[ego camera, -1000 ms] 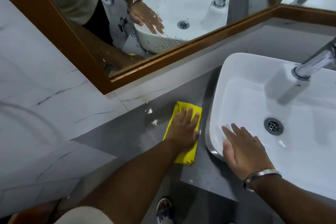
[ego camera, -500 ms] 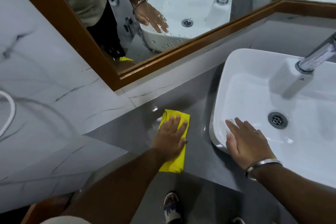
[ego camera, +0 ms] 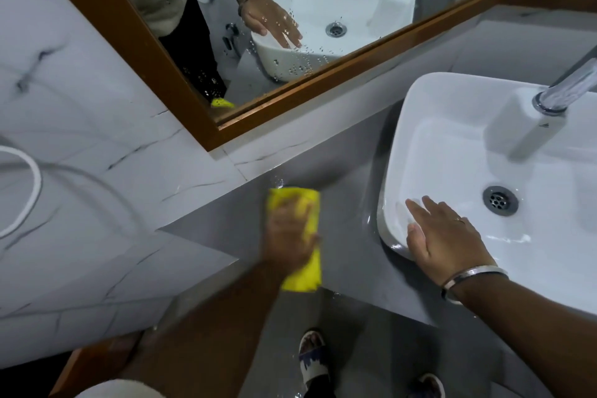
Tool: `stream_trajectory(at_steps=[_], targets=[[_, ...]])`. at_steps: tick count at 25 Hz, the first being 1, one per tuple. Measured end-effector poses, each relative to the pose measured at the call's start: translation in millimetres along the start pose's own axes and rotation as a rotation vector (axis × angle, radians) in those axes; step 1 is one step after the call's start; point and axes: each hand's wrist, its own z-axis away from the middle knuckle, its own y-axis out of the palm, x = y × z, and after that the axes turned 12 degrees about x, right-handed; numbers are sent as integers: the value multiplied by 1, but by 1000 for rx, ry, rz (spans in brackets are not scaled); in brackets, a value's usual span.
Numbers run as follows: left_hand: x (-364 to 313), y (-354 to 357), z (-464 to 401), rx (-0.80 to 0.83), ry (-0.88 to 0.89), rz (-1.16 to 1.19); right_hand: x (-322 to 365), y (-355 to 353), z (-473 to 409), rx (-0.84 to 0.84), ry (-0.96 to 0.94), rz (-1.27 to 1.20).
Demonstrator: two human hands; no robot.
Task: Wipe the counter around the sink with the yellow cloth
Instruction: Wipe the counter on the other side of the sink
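Note:
A folded yellow cloth (ego camera: 303, 278) lies flat on the grey counter (ego camera: 352, 229), left of the white sink (ego camera: 420, 126). My left hand (ego camera: 289, 236) presses down on the cloth with fingers spread, blurred by motion. My right hand (ego camera: 442, 236) rests flat and open on the sink's near left rim, a metal bangle on its wrist. The cloth's far edge sits close to the marble wall strip.
A wood-framed mirror (ego camera: 181, 90) hangs behind the counter. A chrome tap (ego camera: 568, 84) stands over the sink with its drain (ego camera: 500, 200). Marble wall (ego camera: 80, 171) bounds the counter's left side. Water drops (ego camera: 279, 181) lie near the wall. My sandalled foot (ego camera: 311, 362) is below.
My left hand has slid the cloth leftwards across the counter, away from the sink toward the marble wall. My right hand has stayed on the sink rim.

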Motion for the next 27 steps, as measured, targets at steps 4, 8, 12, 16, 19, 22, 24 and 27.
stream_trajectory(at_steps=[4,8,12,16,19,22,24,27], targets=[[52,-16,6,-43,-483,90,-1,2,1,-20,1,3],[-137,33,53,87,165,33,-2,-1,4,-24,18,-23],[-102,33,46,49,298,-138,-2,0,3,-31,11,-35],[-1,7,27,-37,-352,70,-2,-1,2,-53,-2,-30],[-64,2,24,-24,-680,292,-3,0,1,-52,-7,-38],[-155,1,23,124,-614,430,-2,3,0,-43,-14,-58],[-159,-16,22,262,-607,535,-3,3,-1,-46,-15,-77],[-76,-9,44,182,-122,85,-3,2,1,-52,-15,-79]])
